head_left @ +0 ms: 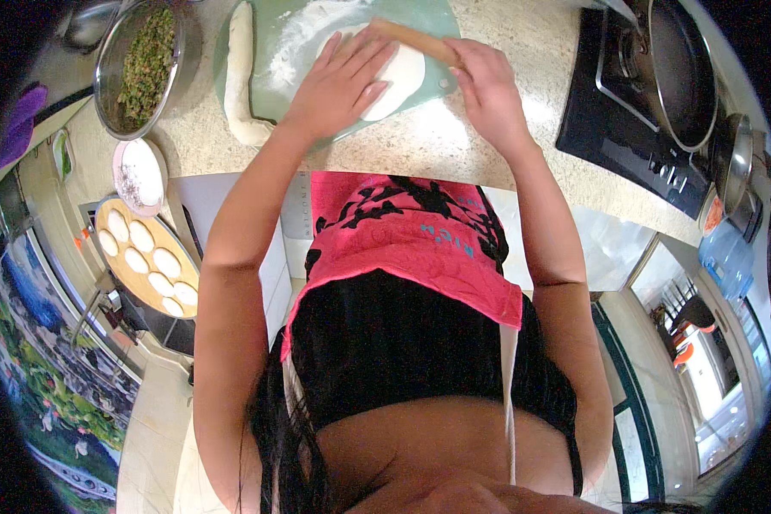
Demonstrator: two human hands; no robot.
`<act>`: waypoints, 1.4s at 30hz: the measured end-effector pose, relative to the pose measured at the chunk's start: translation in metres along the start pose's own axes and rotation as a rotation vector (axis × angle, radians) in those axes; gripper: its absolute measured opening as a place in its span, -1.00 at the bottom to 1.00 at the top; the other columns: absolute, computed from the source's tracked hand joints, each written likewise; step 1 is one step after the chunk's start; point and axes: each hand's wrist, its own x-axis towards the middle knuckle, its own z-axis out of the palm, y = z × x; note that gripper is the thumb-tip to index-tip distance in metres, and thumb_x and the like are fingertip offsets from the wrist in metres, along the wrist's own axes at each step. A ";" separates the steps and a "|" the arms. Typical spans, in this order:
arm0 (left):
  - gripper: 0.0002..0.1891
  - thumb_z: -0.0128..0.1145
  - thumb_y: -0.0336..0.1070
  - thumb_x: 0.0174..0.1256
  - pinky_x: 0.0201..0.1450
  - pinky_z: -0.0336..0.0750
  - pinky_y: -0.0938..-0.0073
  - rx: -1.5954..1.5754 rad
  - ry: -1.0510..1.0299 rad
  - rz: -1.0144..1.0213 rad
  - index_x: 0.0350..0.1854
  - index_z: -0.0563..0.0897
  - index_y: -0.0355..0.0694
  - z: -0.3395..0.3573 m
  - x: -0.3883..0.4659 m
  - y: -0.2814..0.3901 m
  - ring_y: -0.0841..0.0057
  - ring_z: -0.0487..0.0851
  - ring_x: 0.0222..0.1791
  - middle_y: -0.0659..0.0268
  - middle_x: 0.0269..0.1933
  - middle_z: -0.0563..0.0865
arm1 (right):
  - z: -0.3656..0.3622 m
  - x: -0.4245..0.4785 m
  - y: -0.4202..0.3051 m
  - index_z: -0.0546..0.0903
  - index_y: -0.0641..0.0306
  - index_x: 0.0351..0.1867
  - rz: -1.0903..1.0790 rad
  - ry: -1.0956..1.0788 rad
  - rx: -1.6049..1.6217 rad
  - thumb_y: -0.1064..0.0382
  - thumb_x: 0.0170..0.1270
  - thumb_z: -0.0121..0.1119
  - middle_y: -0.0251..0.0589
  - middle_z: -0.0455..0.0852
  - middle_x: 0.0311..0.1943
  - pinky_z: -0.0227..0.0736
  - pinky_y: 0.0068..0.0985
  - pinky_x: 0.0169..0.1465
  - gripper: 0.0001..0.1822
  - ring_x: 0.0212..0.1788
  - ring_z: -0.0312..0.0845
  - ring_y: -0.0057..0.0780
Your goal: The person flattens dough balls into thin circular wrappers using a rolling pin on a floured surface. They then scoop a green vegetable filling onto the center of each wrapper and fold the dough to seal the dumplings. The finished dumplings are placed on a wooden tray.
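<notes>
A flat round of white dough (401,80) lies on a green mat (446,16) dusted with flour. My left hand (344,83) rests on the dough with its fingers spread. One end of a wooden rolling pin (414,40) lies over the dough's far part, close to the left fingertips. At the pin's other end, my right hand (485,80) has its fingers closed around the wood. A long rope of dough (239,70) curves along the mat's left side.
Left of the mat stand a metal bowl of chopped green filling (144,70) and a small bowl of white powder (140,177). Lower left, a round wooden board (148,257) bears several flat dough pieces. An induction cooktop (636,141) with a dark pan (684,70) is at right.
</notes>
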 end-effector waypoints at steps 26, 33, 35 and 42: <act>-0.41 -0.17 0.04 0.55 0.57 -0.06 0.00 0.010 0.172 -0.229 0.54 0.21 -0.02 0.031 -0.003 0.009 0.14 0.10 0.57 0.14 0.57 0.17 | 0.030 0.101 0.005 0.48 0.36 0.26 0.000 -0.286 -0.055 0.23 0.35 0.13 0.14 0.49 0.26 0.23 -0.22 0.41 -0.52 0.35 0.34 0.05; -0.45 -0.11 -0.13 0.53 0.57 -0.07 -0.05 -0.237 0.380 -0.125 0.53 0.25 -0.03 -0.009 -0.039 0.004 0.26 0.11 0.57 0.34 0.56 0.24 | 0.024 0.030 -0.022 0.60 0.21 0.17 -0.030 -0.094 -0.136 0.30 0.32 0.19 -0.03 0.58 0.09 0.41 -0.26 0.20 -0.62 0.11 0.48 -0.03; -0.45 -0.10 -0.17 0.52 0.56 -0.06 -0.07 -0.132 0.261 -0.181 0.53 0.25 -0.03 -0.009 -0.032 0.011 0.24 0.13 0.56 0.33 0.55 0.25 | 0.051 0.012 -0.035 0.58 0.24 0.19 -0.061 -0.058 -0.088 0.29 0.29 0.19 -0.06 0.60 0.04 0.43 -0.20 0.21 -0.58 0.08 0.50 -0.05; -0.41 -0.11 -0.13 0.49 0.50 0.06 -0.08 -0.009 0.171 -0.191 0.50 0.22 -0.26 -0.001 0.053 -0.018 0.14 0.18 0.52 0.11 0.53 0.24 | 0.060 0.050 -0.006 0.63 0.07 0.20 0.072 0.114 -0.290 0.18 0.32 0.20 -0.11 0.56 0.03 0.35 -0.21 0.10 -0.60 0.06 0.44 -0.07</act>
